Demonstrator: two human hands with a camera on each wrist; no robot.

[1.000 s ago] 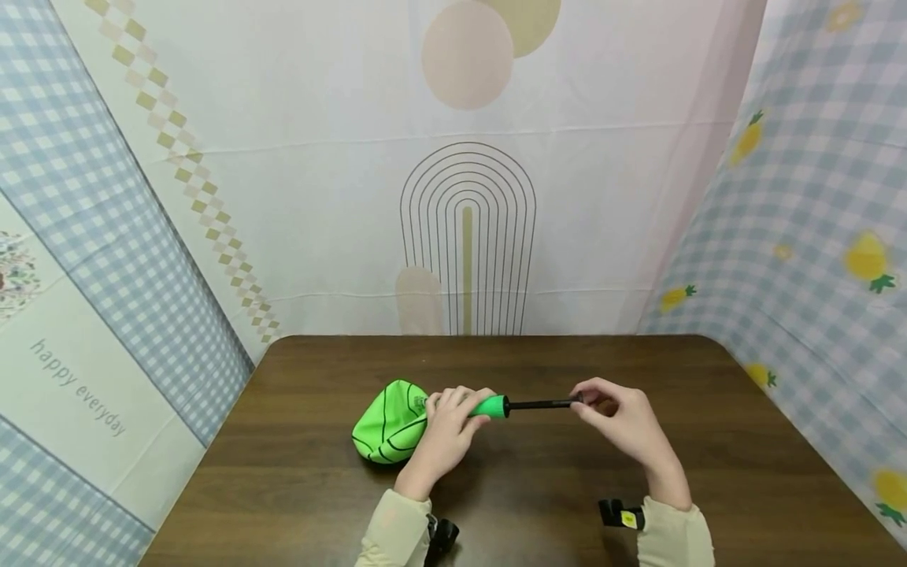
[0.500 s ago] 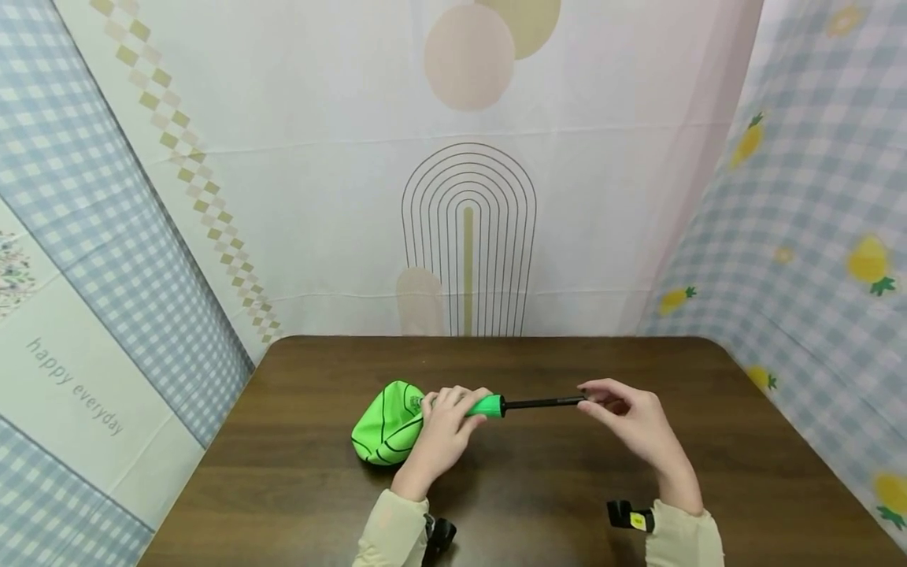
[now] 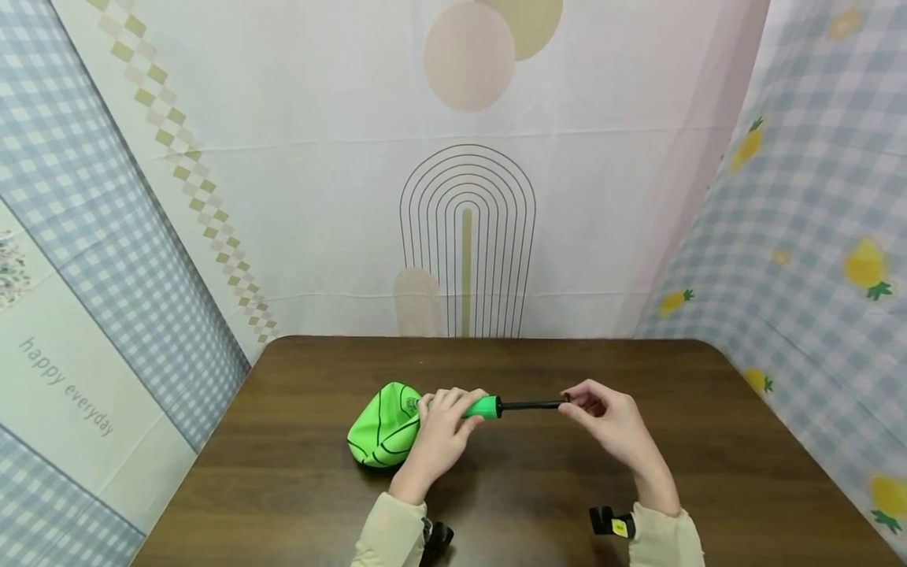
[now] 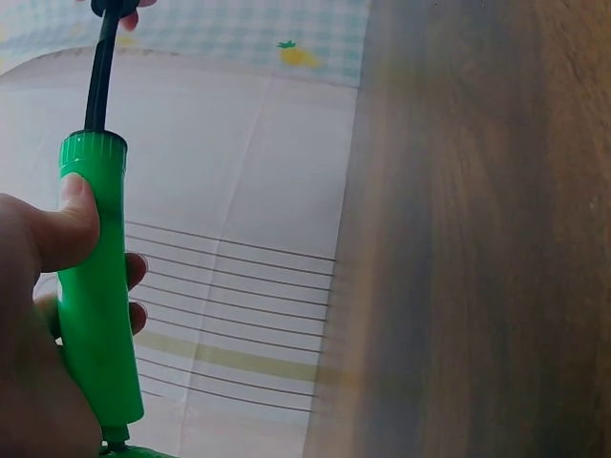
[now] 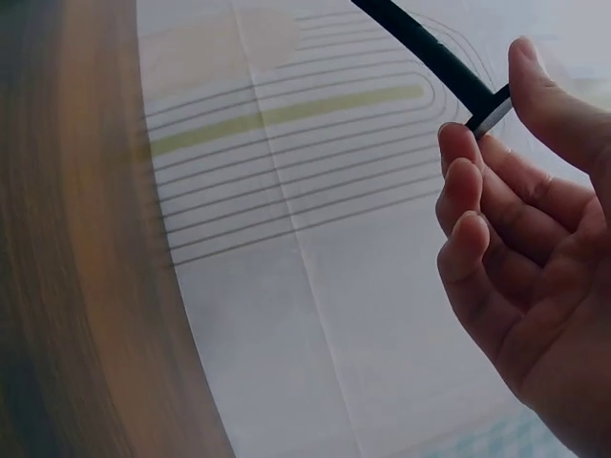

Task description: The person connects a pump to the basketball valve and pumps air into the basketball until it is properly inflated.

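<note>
My left hand (image 3: pixel 441 431) grips the green barrel of a hand pump (image 4: pixel 100 315), thumb along one side and fingertips round the other. At the barrel's left end is a limp, partly collapsed bright green ball (image 3: pixel 383 425) with black lines; the left wrist view shows the pump's narrow tip right at its green surface. To the right, the black rod (image 3: pixel 527 405) sticks well out of the barrel. My right hand (image 3: pixel 612 417) pinches the flat black handle (image 5: pixel 490 112) at the rod's end between thumb and fingers, the other fingers loosely curled.
A dark brown wooden table (image 3: pixel 283 504) lies under both hands. Behind it hangs a pale patterned cloth (image 3: pixel 319 220), with a checked cloth (image 3: pixel 815 315) along the right side. A black wrist camera (image 3: pixel 611 522) sits at the right sleeve.
The right hand first drew the rod handle slightly right, then moved it back left, so less rod shows than half a second ago. The left hand and ball stay nearly in place.
</note>
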